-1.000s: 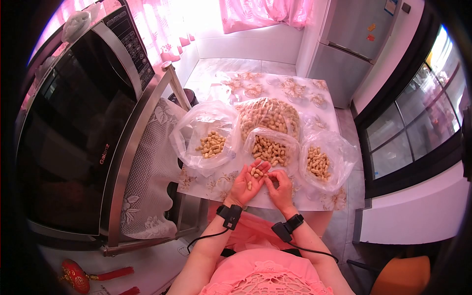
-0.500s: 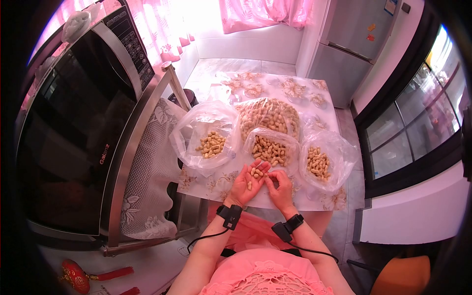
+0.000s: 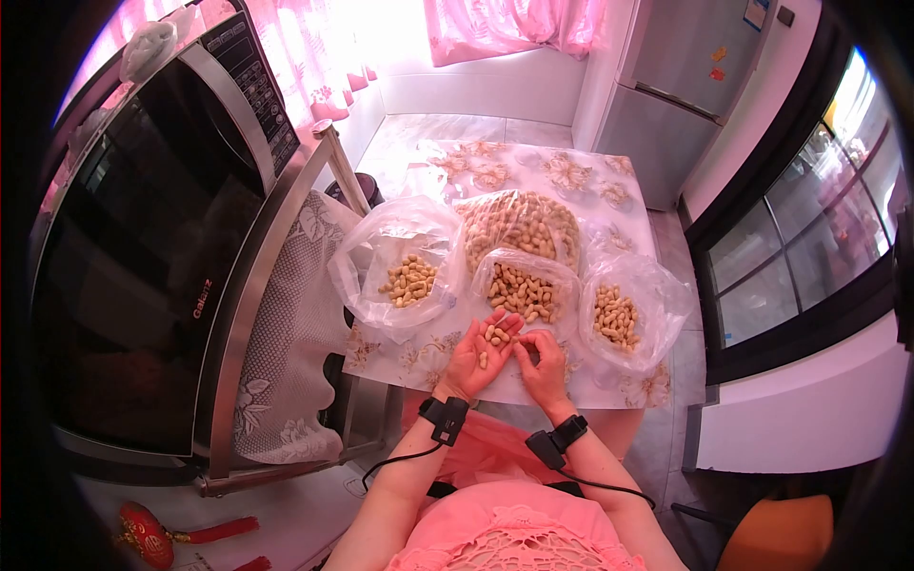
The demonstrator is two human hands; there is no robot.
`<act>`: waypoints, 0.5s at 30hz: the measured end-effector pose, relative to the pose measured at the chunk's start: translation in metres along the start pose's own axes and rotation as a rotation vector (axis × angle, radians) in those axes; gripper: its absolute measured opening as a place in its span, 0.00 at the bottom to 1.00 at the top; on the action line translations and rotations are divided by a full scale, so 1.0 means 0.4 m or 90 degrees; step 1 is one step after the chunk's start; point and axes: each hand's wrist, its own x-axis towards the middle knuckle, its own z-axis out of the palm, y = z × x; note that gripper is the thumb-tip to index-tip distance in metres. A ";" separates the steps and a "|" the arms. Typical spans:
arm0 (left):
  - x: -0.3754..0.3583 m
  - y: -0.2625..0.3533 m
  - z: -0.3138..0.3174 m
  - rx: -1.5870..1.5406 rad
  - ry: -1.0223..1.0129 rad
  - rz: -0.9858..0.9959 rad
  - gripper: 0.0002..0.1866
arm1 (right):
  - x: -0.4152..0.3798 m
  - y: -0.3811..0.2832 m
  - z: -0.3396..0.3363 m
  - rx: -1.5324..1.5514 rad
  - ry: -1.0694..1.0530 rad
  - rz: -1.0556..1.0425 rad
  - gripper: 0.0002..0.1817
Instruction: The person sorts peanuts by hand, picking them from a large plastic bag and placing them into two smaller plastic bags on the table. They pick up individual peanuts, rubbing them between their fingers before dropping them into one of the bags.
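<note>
Palm up, my left hand [image 3: 471, 364] cradles a few peanuts [image 3: 496, 335] near the table's front edge. Close beside it, my right hand [image 3: 541, 366] has its thumb and forefinger drawn together by the left fingertips; whatever lies between them is too small to make out. Just beyond the hands sits a small clear bag of peanuts [image 3: 522, 291]. An open plastic bag with peanuts [image 3: 407, 280] is on the left, another [image 3: 616, 317] on the right. A large clear bag full of peanuts [image 3: 524, 226] lies behind the small one.
The table [image 3: 628, 224] has a flowered cover. A microwave [image 3: 143, 257] on a metal rack stands at the left, with a lace cloth [image 3: 290, 352] hanging beside it. A grey fridge [image 3: 657, 133] is at the back right, and an orange seat [image 3: 781, 533] at the lower right.
</note>
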 end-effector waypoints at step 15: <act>-0.001 -0.002 0.006 0.024 0.009 0.007 0.27 | 0.001 -0.004 -0.004 -0.030 -0.013 -0.008 0.10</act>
